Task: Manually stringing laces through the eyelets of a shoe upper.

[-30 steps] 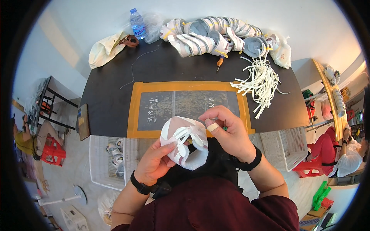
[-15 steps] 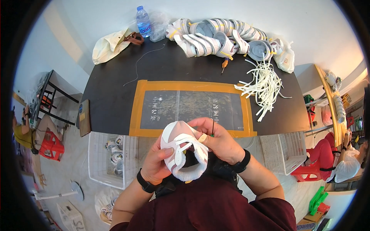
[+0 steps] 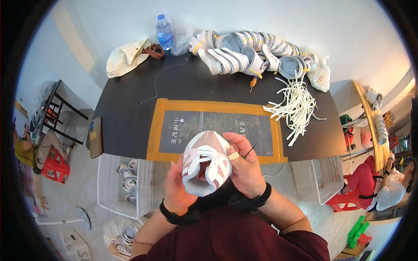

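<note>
Between my hands, in front of the table's near edge, is a white and dusty-pink shoe upper [image 3: 210, 140]. Its toe points away from me, and the grey-lined ankle opening faces my body. White laces cross its front. My left hand [image 3: 177, 191] supports it from the left, its fingers partly hidden behind. With my right hand [image 3: 247, 174] I pinch the right side near the laces; a light wrap covers the thumb. A thin dark tool [image 3: 251, 150] juts out past those right fingers, tilted up to the right; most of it is hidden.
Taped dark sheet [image 3: 209, 106] on the black table [image 3: 126, 126]. Behind it lie nested shoe uppers [image 3: 230, 61], loose white laces [image 3: 296, 104], an orange-handled tool [image 3: 253, 82], a water bottle [image 3: 164, 32] and a cloth bag [image 3: 126, 58]. Crates [image 3: 148, 187] stand below; people sit at both sides.
The shoe upper has rotated in my hands, its opening swinging toward the left. The dark tool has gone from upright to slanted. My left thumb has come off the upper's front.
</note>
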`<move>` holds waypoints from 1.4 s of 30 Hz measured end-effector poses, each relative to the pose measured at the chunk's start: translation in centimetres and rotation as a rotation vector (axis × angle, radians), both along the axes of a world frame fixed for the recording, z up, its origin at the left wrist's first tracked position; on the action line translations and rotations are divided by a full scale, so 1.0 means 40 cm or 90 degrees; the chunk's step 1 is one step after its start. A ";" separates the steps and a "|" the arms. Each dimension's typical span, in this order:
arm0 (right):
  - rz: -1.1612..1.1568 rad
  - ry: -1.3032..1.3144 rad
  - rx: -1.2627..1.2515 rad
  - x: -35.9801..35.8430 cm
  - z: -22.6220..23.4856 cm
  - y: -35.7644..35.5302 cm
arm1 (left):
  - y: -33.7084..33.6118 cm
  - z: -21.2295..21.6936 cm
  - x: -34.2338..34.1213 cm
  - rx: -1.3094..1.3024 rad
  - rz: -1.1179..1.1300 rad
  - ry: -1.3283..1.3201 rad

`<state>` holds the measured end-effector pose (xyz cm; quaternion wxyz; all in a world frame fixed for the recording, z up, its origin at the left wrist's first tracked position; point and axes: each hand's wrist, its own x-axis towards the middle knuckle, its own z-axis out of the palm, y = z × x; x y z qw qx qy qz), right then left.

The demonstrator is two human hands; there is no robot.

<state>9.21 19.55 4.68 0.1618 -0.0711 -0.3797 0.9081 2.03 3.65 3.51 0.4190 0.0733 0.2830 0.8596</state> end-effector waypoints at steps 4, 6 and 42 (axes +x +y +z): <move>-0.034 0.016 -0.059 -0.021 0.005 -0.028 | 0.006 -0.024 0.016 0.102 0.057 -0.154; -0.024 0.001 -0.087 -0.023 0.008 -0.032 | 0.001 -0.027 0.012 0.126 0.058 -0.151; 0.230 -0.098 0.743 0.043 0.050 0.038 | -0.057 0.051 -0.033 -0.326 -0.186 0.325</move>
